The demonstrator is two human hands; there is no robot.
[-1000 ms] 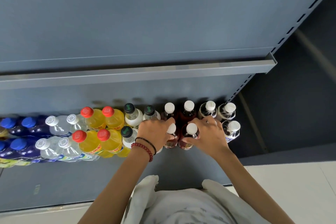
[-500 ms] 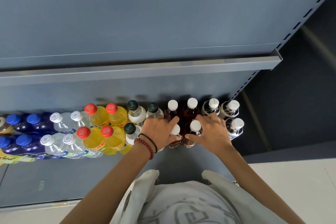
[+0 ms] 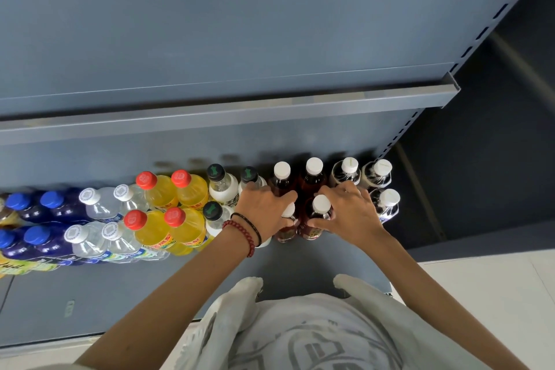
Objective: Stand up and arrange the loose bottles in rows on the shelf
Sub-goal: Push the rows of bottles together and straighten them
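Note:
Two rows of upright bottles stand on the grey shelf (image 3: pixel 120 294), seen from above. My left hand (image 3: pixel 264 210) grips a front-row red-drink bottle with a white cap (image 3: pixel 289 211); most of that bottle is hidden under the fingers. Beside it, my right hand (image 3: pixel 348 213) curls round another red-drink bottle (image 3: pixel 320 204), thumb in front. Behind them stand two more red bottles (image 3: pixel 282 180). Clear white-capped bottles (image 3: pixel 387 201) stand at the right end.
To the left stand dark-capped white bottles (image 3: pixel 216 186), yellow bottles with red caps (image 3: pixel 159 225), clear bottles (image 3: pixel 90 237) and blue bottles (image 3: pixel 36 240). An upper shelf (image 3: pixel 228 117) overhangs the back row. The front strip of the lower shelf is bare; pale floor lies at right.
Both hands keep their hold on the two front red bottles; the pair has shifted slightly back toward the rear row. The camera view drifted a little.

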